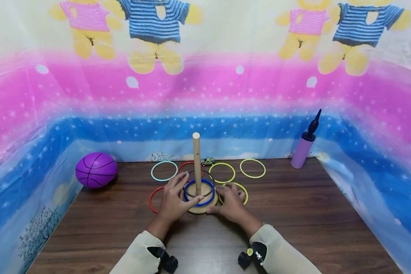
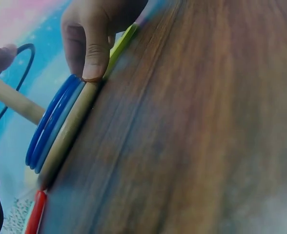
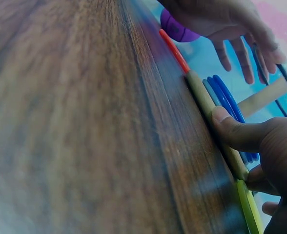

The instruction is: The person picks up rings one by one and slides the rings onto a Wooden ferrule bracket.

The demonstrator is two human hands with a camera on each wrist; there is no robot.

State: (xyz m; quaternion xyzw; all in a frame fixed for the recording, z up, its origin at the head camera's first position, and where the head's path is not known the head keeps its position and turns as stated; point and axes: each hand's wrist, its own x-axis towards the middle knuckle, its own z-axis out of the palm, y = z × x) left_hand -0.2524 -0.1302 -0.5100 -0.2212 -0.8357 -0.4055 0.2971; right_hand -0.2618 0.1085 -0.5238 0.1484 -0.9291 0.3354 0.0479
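On a brown table (image 1: 89, 236), a wooden peg (image 1: 196, 163) stands upright from its round base (image 2: 69, 136), its rim gripped by the right hand (image 1: 232, 203); the left hand (image 1: 174, 199), thumb and fingers pinching, holds the black ring (image 2: 32, 54) around the peg, above blue rings (image 2: 48, 122).

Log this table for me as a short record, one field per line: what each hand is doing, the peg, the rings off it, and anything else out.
Left hand: holds the black ring around the peg, above the blue rings
Right hand: grips the edge of the wooden base
Peg: upright, blue rings stacked around its foot
Off the peg: three yellow rings, two red rings, one light-blue ring
Far left: purple ball
Far right: pump
Behind the peg: toy car
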